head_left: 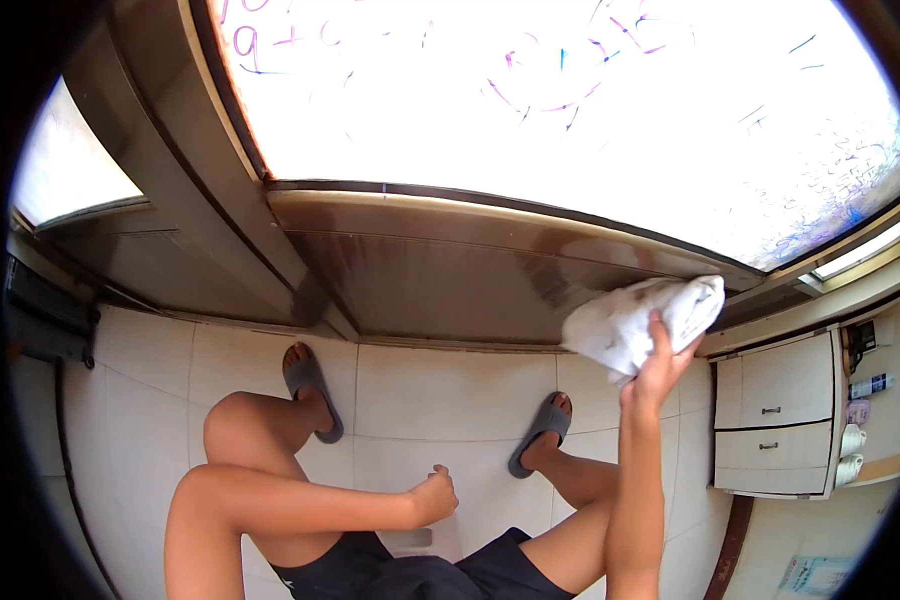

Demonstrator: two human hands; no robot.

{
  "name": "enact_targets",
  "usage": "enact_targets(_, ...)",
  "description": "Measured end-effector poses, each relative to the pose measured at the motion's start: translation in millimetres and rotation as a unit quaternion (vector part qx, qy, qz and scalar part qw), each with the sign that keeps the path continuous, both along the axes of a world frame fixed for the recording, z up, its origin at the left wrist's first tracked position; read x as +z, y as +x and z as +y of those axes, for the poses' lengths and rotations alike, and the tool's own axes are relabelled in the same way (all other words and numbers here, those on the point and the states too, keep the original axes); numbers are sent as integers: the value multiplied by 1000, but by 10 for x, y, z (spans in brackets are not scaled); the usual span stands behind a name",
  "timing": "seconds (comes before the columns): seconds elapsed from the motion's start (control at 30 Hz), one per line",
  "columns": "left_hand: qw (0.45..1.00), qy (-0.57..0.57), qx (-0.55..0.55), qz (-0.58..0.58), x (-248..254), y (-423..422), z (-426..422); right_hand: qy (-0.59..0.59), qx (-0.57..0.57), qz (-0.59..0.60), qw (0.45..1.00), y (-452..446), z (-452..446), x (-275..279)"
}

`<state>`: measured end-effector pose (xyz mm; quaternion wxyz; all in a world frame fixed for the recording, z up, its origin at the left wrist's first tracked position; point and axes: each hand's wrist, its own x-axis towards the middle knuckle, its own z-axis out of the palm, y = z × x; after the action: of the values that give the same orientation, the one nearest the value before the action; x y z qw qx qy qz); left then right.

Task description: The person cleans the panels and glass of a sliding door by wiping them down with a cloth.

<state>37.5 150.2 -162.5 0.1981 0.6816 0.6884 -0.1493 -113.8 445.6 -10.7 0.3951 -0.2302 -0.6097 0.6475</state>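
A white cloth with dark smudges is bunched in my right hand, held against the right end of the brown panel below the glass. My thumb and fingers press into the cloth. My left hand hangs in front of my body, above my lap, with its fingers curled; whether anything is inside them is hidden. Above the panel, the bright glass carries purple and blue marker scribbles.
A white cabinet with two handled fronts stands at the right, beside a shelf with bottles and rolls. My feet, in grey slippers, rest on the tiled floor. A dark object is at the far left.
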Motion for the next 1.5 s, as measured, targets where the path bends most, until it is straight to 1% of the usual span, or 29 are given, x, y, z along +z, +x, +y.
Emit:
enact_targets(0.07,1000,-1,-5,1,5,44,41,7,39,-14,999,60,-204,3)
enact_targets(0.1,1000,-3,-7,1,-6,67,63,37,44,-21,998,73,-300,-2)
enact_targets(0.17,1000,-8,-9,-3,-26,93,86,129,81,-80,985,129,-419,-40)
enact_targets(0.23,1000,-13,-13,-10,-44,108,94,225,164,-93,956,161,-541,-34)
enact_targets(0.27,1000,-16,-16,-4,-72,121,93,218,215,-86,948,151,-653,31)
enact_targets(0.33,999,-22,-21,9,-116,151,86,296,279,-113,907,139,-735,-20)
enact_targets(0.37,999,-23,-20,-12,-81,145,89,326,316,-131,881,141,-795,31)
enact_targets(0.43,998,-26,-18,-52,9,89,76,279,374,-148,872,116,-905,113)
enact_targets(0.47,998,-18,-21,-64,-25,98,72,262,384,-113,878,61,-914,36)
enact_targets(0.57,996,7,-12,-85,-87,76,109,122,372,-80,917,37,-915,6)
enact_targets(0.6,996,14,-8,-86,-75,57,120,106,345,-81,929,64,-906,42)
enact_targets(0.63,996,19,-3,-87,-66,37,129,102,306,-66,944,108,-917,89)
enact_targets(0.7,998,35,18,-43,-15,-25,134,86,216,-10,973,148,-867,108)
enact_targets(0.77,999,35,32,-8,42,-56,144,-32,146,43,988,159,-829,238)
enact_targets(0.83,999,19,28,25,89,-111,162,-103,66,30,992,141,-704,193)
enact_targets(0.87,999,18,29,14,87,-104,161,-107,43,30,993,110,-718,204)
enact_targets(0.9,999,17,31,3,90,-98,165,-102,31,28,994,65,-744,198)
enact_targets(1.03,999,-16,7,-37,72,-79,240,13,15,18,1000,-92,-974,19)
enact_targets(1.13,997,-51,-30,43,-43,50,283,52,14,21,998,-150,-1155,-12)
enact_targets(1.23,998,-21,-35,47,156,7,311,77,7,19,997,-176,-1319,10)
enact_targets(1.33,998,37,-16,44,198,-17,383,117,3,13,993,-175,-1463,-12)
enact_targets(1.43,997,27,-17,65,156,-43,401,139,16,6,990,-173,-1587,-42)
enact_targets(1.5,997,-16,-18,67,140,-79,372,155,40,-3,987,-160,-1629,-68)
